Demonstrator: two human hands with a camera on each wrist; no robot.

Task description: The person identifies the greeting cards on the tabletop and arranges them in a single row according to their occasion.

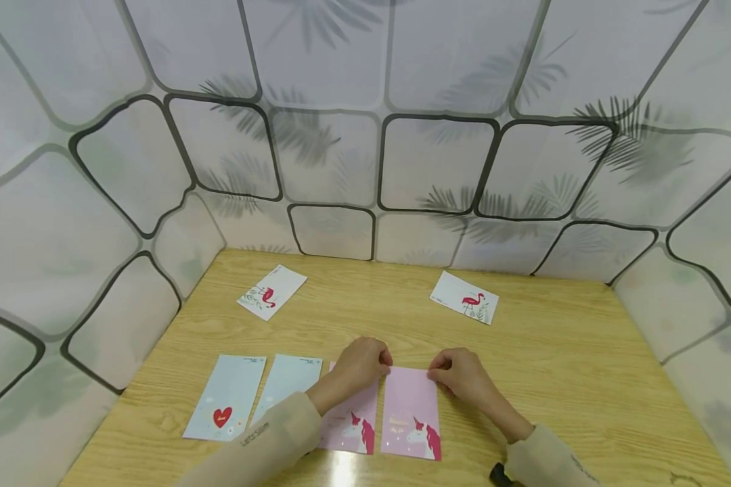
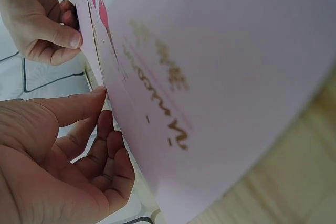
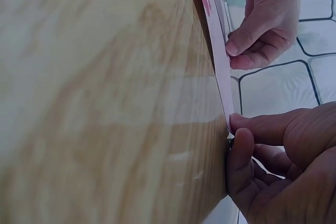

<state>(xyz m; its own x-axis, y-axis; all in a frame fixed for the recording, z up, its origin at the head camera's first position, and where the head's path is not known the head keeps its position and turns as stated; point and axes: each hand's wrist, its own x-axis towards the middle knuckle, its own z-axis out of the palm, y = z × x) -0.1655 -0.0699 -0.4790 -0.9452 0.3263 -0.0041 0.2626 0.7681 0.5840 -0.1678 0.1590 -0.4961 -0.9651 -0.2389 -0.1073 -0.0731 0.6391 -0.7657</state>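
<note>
A pink card (image 1: 411, 406) with a white-and-red unicorn lies at the front middle of the table. My left hand (image 1: 362, 362) pinches its far left corner between thumb and fingers. At the far right corner, the thumb and index finger of my right hand (image 1: 466, 377) grip the same card, as the right wrist view also shows. Just left of it lies a matching pink card (image 1: 347, 433), partly hidden by my left forearm. Gold lettering on a pink card (image 2: 226, 66) fills much of the left wrist view.
To the left lie two pale blue cards, one with a red heart (image 1: 228, 392) and one (image 1: 292, 375) partly under my sleeve. White flamingo cards lie at the back left (image 1: 274, 287) and back right (image 1: 453, 291). Patterned cloth walls (image 1: 331, 233) border the wooden table (image 1: 560, 358).
</note>
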